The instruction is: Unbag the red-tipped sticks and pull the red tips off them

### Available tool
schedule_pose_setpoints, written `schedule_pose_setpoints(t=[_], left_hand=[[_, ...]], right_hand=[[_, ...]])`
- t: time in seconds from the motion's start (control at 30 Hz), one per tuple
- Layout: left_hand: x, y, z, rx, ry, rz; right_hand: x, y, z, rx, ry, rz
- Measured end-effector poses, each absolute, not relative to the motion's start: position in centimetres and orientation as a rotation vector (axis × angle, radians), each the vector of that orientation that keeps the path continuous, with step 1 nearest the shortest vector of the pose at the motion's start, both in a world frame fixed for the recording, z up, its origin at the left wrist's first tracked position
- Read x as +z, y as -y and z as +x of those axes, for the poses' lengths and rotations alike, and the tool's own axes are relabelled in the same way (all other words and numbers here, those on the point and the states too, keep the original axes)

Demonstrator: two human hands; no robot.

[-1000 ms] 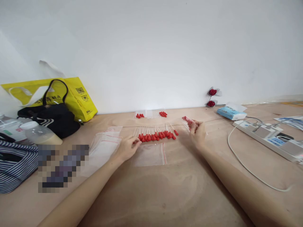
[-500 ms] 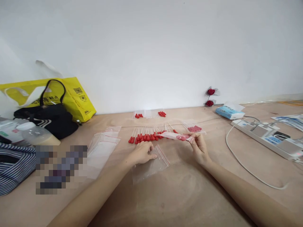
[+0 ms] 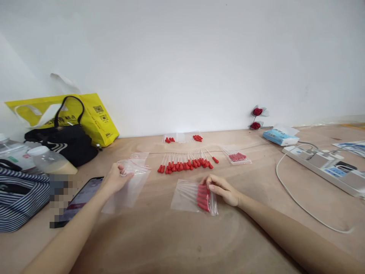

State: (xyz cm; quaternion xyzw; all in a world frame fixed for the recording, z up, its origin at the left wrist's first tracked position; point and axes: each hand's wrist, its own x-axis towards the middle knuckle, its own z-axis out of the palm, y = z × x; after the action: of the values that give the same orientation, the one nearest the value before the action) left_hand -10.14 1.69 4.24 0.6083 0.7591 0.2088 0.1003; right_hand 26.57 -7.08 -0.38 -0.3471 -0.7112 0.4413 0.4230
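Nearer than the dropper row (image 3: 186, 166), a filled bag (image 3: 203, 198) lies with its zip end pinched by the right hand (image 3: 222, 189). Left of the row, the left hand (image 3: 115, 178), well apart, touches clear bags (image 3: 124, 198); its grip I cannot tell. Right of the row lies another packed bag (image 3: 237, 156).
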Motion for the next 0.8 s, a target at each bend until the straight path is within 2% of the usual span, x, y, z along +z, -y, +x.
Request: schedule_pose_setpoints(t=[0.1,0.2,0.3,0.4,0.53,0.67,0.8], left_hand=[[3.2,-1.6,-10.9,0.585,-2.382,2.175],[1.9,-0.9,-10.6,0.661,-2.072,2.562],[0.4,-0.9,-10.7,0.532,-1.742,2.660],[-0.8,-1.6,-11.7,0.410,-1.681,2.670],[-0.2,-1.7,-12.0,0.533,-1.708,2.751],[1.8,0.3,-8.1,0.882,-1.476,2.819],[2.5,2.8,-1.7,0.798,-0.988,2.831]], right_hand=[[-0.7,6.1,26.0,1.079,1.855,-0.906],[-1.0,5.1,25.5,0.962,1.921,-0.986],[-1.0,4.3,24.9,0.815,1.990,-0.940],[-1.2,3.9,24.4,0.641,1.993,-0.904],[-2.0,4.2,25.4,0.443,1.873,-1.070],[-2.6,4.9,27.3,0.273,1.704,-1.387],[-2.6,5.6,28.0,0.338,1.753,-1.543]])
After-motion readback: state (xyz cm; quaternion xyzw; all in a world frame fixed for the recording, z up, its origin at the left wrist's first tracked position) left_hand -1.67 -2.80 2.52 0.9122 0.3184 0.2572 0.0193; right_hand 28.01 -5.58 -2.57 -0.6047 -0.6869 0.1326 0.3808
